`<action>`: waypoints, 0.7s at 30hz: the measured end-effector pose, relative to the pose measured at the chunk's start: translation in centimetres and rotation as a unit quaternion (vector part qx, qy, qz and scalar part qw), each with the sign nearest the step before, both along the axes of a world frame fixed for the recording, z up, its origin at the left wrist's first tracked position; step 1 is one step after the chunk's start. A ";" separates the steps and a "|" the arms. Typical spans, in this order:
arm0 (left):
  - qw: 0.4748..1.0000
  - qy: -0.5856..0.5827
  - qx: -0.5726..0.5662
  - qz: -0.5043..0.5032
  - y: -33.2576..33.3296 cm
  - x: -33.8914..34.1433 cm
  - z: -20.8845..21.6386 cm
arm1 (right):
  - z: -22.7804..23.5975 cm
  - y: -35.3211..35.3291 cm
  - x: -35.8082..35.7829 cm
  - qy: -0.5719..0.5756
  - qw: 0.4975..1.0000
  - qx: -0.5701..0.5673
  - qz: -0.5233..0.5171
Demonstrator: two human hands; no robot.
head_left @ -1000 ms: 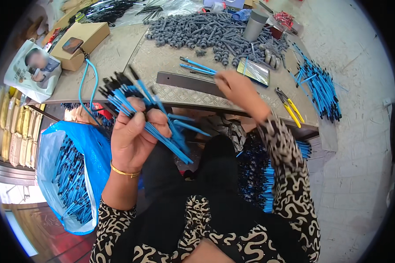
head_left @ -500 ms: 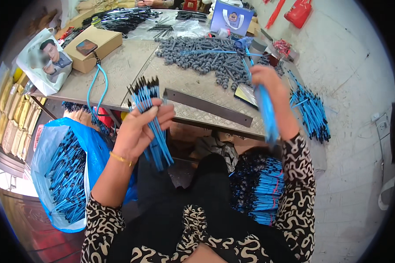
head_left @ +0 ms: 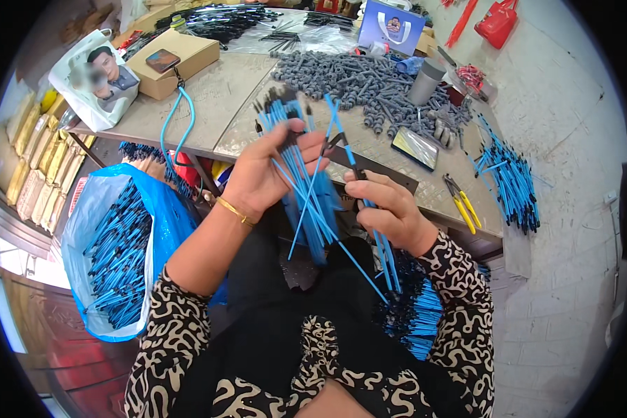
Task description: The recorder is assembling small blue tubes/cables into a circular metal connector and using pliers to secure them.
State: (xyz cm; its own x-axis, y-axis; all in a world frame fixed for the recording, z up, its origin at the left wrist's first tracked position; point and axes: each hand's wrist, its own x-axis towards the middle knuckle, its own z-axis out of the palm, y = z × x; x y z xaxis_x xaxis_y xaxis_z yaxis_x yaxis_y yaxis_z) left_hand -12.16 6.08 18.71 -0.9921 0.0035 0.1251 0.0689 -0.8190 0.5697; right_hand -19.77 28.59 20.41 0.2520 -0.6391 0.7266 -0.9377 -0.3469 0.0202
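Observation:
My left hand (head_left: 261,174) is closed round a bundle of thin blue sticks (head_left: 317,216) with black tips, held over my lap at the table's edge. Several sticks cross the bundle at a slant. Close beside it, my right hand (head_left: 396,212) pinches a few blue sticks (head_left: 388,261) with black sections, their lower ends hanging below the fingers. Sticks from both hands overlap between them, so I cannot tell which hand holds the slanted ones. The bundle's tips are blurred.
Grey ribbed plastic parts (head_left: 348,83) are heaped on the table (head_left: 237,115). Yellow-handled pliers (head_left: 461,202) lie near its right edge, below a dark flat phone-like thing (head_left: 416,148). More blue sticks pile up at the right (head_left: 506,177) and in a blue bag (head_left: 164,223) at left.
My right hand has come down and left, bringing its blue sticks against the bundle. My left hand now appears farther right as the view shifts. The pliers have come into sight.

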 end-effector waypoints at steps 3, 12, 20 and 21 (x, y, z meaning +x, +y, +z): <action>0.984 0.068 0.164 -0.007 -0.4 1.5 0.1 | -0.8 -0.5 0.4 -0.052 0.997 -0.061 0.003; 0.999 0.002 -0.002 -0.053 2.2 1.6 -0.6 | -2.9 -1.4 -0.9 -0.036 0.999 -0.020 0.008; 0.997 -0.055 -0.048 0.025 3.4 1.3 1.7 | -3.1 -0.5 -1.1 -0.005 0.996 0.058 -0.063; 0.998 -0.031 -0.031 0.035 3.1 0.7 1.4 | -2.7 -0.4 -1.3 0.053 0.992 0.056 -0.103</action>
State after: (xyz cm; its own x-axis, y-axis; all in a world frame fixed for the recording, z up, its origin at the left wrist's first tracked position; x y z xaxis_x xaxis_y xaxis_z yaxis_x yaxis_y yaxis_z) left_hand -11.45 9.15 20.12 -0.9961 -0.0604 0.0649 0.0877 -0.7765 0.6240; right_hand -21.03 28.15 17.68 0.1783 -0.7603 0.6246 -0.9837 -0.1531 0.0943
